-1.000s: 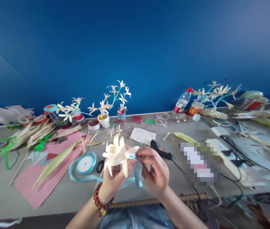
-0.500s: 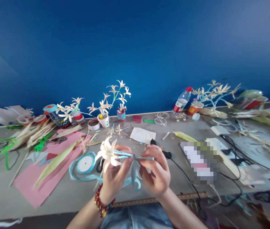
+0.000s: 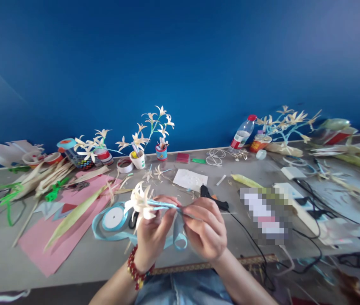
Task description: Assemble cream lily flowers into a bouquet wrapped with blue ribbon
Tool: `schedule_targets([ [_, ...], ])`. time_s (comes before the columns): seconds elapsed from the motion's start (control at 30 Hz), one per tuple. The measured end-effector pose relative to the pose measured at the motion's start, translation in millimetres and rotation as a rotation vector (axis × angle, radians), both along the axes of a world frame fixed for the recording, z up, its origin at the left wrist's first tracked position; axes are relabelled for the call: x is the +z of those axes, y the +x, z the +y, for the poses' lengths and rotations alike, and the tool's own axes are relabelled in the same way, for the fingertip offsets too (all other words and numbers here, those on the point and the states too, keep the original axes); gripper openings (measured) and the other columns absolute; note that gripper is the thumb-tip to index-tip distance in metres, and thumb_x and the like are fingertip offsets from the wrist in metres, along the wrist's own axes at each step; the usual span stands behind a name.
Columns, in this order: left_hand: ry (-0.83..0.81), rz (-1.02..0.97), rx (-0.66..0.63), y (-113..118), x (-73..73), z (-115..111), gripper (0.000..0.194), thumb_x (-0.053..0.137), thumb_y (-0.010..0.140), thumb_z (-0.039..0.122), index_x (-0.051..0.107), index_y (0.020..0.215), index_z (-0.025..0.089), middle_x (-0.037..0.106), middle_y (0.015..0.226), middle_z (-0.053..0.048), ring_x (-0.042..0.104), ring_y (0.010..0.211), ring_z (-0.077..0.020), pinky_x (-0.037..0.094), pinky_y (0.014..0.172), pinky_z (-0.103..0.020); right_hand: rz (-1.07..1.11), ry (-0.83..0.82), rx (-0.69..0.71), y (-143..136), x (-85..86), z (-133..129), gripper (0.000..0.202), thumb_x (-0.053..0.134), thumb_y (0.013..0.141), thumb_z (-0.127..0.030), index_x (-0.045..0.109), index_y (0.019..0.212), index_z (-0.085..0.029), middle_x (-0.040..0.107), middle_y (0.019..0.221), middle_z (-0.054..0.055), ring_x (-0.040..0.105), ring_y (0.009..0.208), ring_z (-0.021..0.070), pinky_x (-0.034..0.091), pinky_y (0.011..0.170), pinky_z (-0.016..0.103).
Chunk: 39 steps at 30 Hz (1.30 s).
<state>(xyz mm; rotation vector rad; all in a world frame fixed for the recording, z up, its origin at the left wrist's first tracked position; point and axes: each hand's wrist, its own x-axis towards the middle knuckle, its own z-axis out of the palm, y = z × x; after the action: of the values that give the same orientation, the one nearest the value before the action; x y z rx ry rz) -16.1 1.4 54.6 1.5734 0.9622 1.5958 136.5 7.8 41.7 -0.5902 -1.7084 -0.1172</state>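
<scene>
Two hands closed on one slim bundle: white flowers [image 3: 138,199], blue-wrapped stems [image 3: 164,205], ribbon at the tail end.
Bundle is held above the counter [image 3: 81,271], near its front edge, blooms toward the left. Left hand [image 3: 151,237] grips the stems between thumb and fingers just behind the blooms; right hand [image 3: 208,231] pinches at the stem ends, where pale blue ribbon [image 3: 176,228] hangs in a loop between the hands. Looks like ribbon being worked around the stems, by my reading. Any further turn would call for a firm left grip, light tension from the right and petals clear of the fingers. Ribbon spool [image 3: 114,218] lies to the left, glue gun [image 3: 214,199] beyond the right hand.
</scene>
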Motion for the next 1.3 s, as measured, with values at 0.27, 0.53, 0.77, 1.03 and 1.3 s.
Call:
schedule_targets([
  [0.27, 0.070, 0.046, -0.040, 0, 3.4, -1, 0.018, 0.057, 0.094, 0.015, 0.071, 0.093, 0.027, 0.070, 0.089, -0.005, 0.066, 0.095, -0.0243, 0.053, 0.097, -0.045, 0.180, -0.240, 0.112, -3, 16.4, -5, 0.023, 0.057, 0.081, -0.002, 0.059, 0.087, -0.023, 0.069, 0.084, 0.005, 0.063, 0.075, 0.0211, 0.050, 0.076, 0.045],
  [0.53, 0.141, 0.249, -0.108, -15, 17.4, 8, 0.015, 0.062, 0.088, 0.020, 0.076, 0.090, 0.026, 0.071, 0.091, -0.010, 0.066, 0.097, -0.0297, 0.049, 0.103, -0.054, 0.243, -0.513, 0.334, 8, 24.3, -10, 0.016, 0.060, 0.087, -0.007, 0.058, 0.082, -0.022, 0.069, 0.084, 0.005, 0.064, 0.076, 0.0204, 0.050, 0.075, 0.040],
  [0.77, 0.195, 0.396, -0.194, -24, 26.3, 14, 0.017, 0.061, 0.086, 0.025, 0.077, 0.089, 0.028, 0.074, 0.088, -0.008, 0.066, 0.092, -0.0289, 0.043, 0.108, -0.054, 0.367, -0.777, 0.529, 16, 29.4, -10, 0.017, 0.068, 0.089, -0.026, 0.060, 0.075, -0.021, 0.069, 0.081, 0.006, 0.064, 0.074, 0.0198, 0.049, 0.065, 0.032],
  [1.03, 0.018, 0.147, -0.176, -10, 6.2, 10, 0.014, 0.068, 0.086, 0.034, 0.076, 0.082, 0.023, 0.073, 0.087, -0.010, 0.068, 0.090, -0.0291, 0.055, 0.094, -0.049, 0.612, -0.642, 0.531, -3, 11.7, -11, 0.020, 0.074, 0.086, -0.033, 0.065, 0.073, -0.021, 0.068, 0.075, 0.005, 0.060, 0.072, 0.0199, 0.049, 0.068, 0.033],
  [1.3, 0.022, 0.186, -0.169, -15, 0.5, 10, 0.016, 0.065, 0.088, 0.033, 0.074, 0.087, 0.020, 0.071, 0.092, -0.012, 0.064, 0.102, -0.0316, 0.047, 0.105, -0.055, 0.420, -0.515, 0.404, -3, 11.0, -9, 0.013, 0.063, 0.092, -0.019, 0.069, 0.102, -0.024, 0.069, 0.083, 0.007, 0.065, 0.078, 0.0225, 0.053, 0.070, 0.037],
])
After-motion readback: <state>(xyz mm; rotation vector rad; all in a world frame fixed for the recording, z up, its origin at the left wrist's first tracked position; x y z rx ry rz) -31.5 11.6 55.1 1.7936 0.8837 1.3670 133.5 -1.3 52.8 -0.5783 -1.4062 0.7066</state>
